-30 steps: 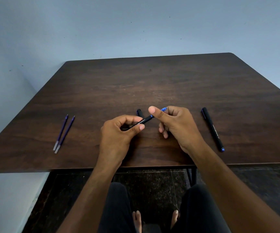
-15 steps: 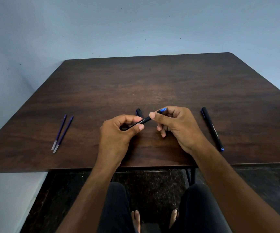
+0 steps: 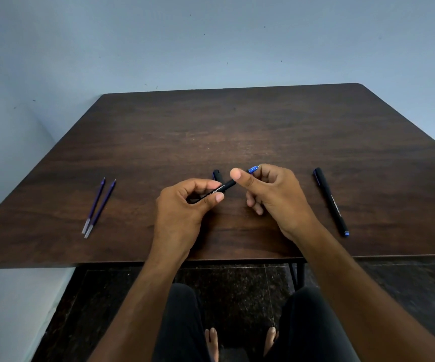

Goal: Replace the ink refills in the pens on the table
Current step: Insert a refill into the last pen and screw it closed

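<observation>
Standing beside the worktop [image 3: 263, 131], I watch the person work one black pen [image 3: 219, 190] held between both hands just above the wood near the front edge. The left hand [image 3: 185, 205] is curled tight round the barrel, thumb and forefinger pinching it. The right hand [image 3: 271, 189] holds the blue tip section [image 3: 253, 169] at the far end, and here is the change: its thumb [image 3: 237, 175] now sticks up clear of the pen, where half a second ago it lay pressed against the barrel. The fingers behind still carry the tip, so that hand is partly loosened, not let go. A second ago the thumb was likewise raised, so I take this for a re-grip between twists, which suggests the tip is being unscrewed. I cannot see a gap at the joint, so it appears not yet off.

Otherwise little has shifted. The pen sits at the same slant, and the left hand has barely moved. A loose cap [image 3: 217, 175] lies on the wood just behind the hands. The second pen [image 3: 331, 202], capped, lies well apart to the right, untouched. The two spare refills [image 3: 99, 209] rest side by side at the left, so no swap has begun.
</observation>
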### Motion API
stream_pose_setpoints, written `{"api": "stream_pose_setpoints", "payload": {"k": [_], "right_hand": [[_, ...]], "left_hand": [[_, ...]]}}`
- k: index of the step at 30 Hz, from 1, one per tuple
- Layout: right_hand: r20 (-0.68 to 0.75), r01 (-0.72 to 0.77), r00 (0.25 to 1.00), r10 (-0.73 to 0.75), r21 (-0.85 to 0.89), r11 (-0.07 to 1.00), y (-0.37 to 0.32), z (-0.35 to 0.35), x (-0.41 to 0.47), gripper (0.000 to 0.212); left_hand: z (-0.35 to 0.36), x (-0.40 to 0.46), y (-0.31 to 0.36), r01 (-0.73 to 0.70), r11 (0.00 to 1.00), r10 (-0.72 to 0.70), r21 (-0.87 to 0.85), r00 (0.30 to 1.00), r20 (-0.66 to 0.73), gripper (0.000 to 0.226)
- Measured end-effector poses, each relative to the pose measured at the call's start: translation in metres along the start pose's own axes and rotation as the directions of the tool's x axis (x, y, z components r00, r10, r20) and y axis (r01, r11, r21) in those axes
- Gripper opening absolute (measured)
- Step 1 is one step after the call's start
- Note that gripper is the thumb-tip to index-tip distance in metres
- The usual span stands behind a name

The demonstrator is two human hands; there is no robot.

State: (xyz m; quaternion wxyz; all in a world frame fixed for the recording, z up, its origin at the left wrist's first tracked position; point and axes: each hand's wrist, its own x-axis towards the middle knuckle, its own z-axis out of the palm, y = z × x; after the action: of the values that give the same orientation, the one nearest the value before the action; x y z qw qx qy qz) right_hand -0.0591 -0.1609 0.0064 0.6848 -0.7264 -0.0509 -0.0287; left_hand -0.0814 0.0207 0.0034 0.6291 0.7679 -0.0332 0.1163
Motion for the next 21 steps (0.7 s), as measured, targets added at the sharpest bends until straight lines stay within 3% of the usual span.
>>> {"api": "stream_pose_setpoints", "payload": {"k": [2, 7, 11, 16, 21], "right_hand": [[0.045, 0.006, 0.999, -0.011, 0.093, 0.996, 0.0020, -0.0034, 0.0013, 0.027], [0.091, 0.023, 0.995, -0.038, 0.155, 0.988, 0.0058, -0.0092, 0.0014, 0.015], [0.014, 0.005, 1.000, -0.006, 0.105, 0.994, 0.0064, -0.0074, 0.0025, 0.037], [-0.023, 0.033, 0.999, -0.032, 0.042, 0.999, 0.0082, -0.0034, 0.0034, 0.041], [0.010, -0.023, 1.000, 0.022, 0.153, 0.988, 0.0089, -0.0052, 0.0065, 0.045]], "left_hand": [[0.0000, -0.0001, 0.0011, 0.005, 1.000, -0.005, -0.004, 1.000, 0.004, 0.021], [0.0004, -0.0006, 0.0026, 0.004, 1.000, -0.004, 0.012, 1.000, 0.011, 0.021], [0.0004, -0.0014, 0.0036, -0.002, 1.000, 0.001, 0.023, 1.000, 0.020, 0.023], [0.0003, -0.0008, 0.0032, 0.003, 1.000, -0.003, 0.026, 1.000, 0.013, 0.023], [0.0005, -0.0007, 0.0020, 0.011, 1.000, -0.011, 0.016, 1.000, -0.003, 0.022]]}}
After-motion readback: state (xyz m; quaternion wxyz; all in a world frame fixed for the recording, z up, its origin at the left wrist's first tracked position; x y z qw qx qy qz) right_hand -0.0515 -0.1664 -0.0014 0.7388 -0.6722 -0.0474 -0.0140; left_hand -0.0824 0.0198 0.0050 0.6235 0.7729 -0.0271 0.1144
